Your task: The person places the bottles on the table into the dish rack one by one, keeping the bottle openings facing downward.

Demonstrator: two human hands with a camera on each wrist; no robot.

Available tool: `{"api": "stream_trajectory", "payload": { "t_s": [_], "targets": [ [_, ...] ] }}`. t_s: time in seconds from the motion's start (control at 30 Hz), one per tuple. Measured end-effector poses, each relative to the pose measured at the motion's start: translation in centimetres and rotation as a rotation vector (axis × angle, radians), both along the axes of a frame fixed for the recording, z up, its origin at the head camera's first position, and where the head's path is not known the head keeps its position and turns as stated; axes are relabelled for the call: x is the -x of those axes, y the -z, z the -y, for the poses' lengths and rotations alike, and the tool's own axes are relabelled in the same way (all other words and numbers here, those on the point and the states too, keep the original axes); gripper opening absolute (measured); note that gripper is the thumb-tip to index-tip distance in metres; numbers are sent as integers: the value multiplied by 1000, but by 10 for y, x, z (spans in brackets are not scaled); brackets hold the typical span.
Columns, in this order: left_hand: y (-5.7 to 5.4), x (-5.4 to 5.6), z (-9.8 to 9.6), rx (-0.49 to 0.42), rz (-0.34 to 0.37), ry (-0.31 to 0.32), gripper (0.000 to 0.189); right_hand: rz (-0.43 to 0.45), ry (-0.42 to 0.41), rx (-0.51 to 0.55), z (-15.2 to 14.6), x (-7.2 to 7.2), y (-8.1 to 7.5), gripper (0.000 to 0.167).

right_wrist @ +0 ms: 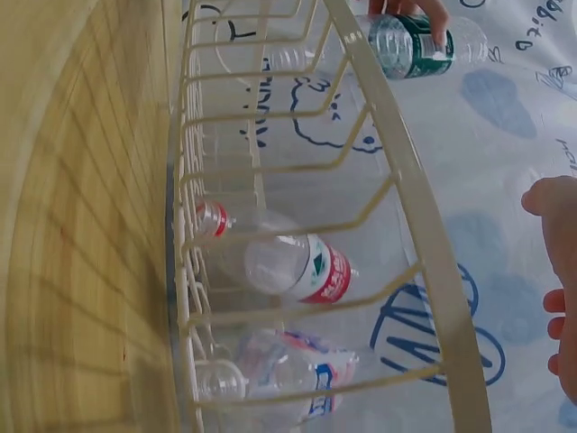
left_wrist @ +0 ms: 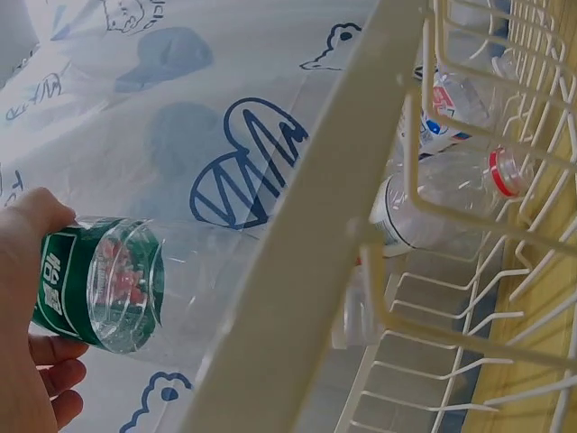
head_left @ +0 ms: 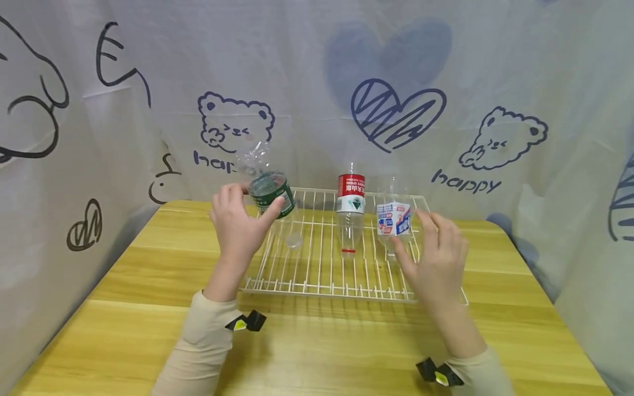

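Note:
In the head view my left hand (head_left: pixel 242 220) grips a clear plastic bottle with a green label (head_left: pixel 271 193), thumb and fingers around the label. The bottle is tilted, and its clear lower part overlaps the left side of the white wire rack (head_left: pixel 317 289). A bottle with a red and white label (head_left: pixel 350 192) stands neck-down in the rack's middle. To its right is another neck-down bottle, with a white and blue label (head_left: pixel 393 219). My right hand (head_left: pixel 441 258) is beside this one, thumb and fingers spread. In the right wrist view that hand (right_wrist: pixel 561 271) shows apart from the bottles, holding nothing.
The rack rests on a wood-grain table (head_left: pixel 337 341), its wire prongs rising in rows. A pale rail (left_wrist: pixel 306 225) crosses the left wrist view. Behind and beside the table hangs a white sheet (head_left: pixel 307 66) with drawn bears and hearts.

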State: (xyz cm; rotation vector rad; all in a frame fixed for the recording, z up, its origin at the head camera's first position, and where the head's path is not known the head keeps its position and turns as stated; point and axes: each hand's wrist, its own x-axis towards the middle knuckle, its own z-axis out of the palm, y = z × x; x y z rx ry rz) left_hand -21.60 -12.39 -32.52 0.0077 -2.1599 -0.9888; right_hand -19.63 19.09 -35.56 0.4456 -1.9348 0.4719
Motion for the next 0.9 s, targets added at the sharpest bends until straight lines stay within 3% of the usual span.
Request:
{"api": "stream_trajectory", "payload": {
  "t_s": [0.13,0.4,0.47,0.73,0.9],
  "targets": [
    [0,2,2,46,18,-24,67,59,-4,-24,-11,-1,4,66],
    [-12,11,-3,178,168,-64,73,186,50,-72,-34,-2,16,79],
    [-17,15,-7,218,195,-69,75,274,72,-93,-40,-3,18,82],
    [-28,38,-25,337,327,-62,79,811,121,-265,-56,-6,21,85],
    [-31,50,-35,365,429,-65,84,978,78,-316,-60,-4,24,87]
  ]
}}
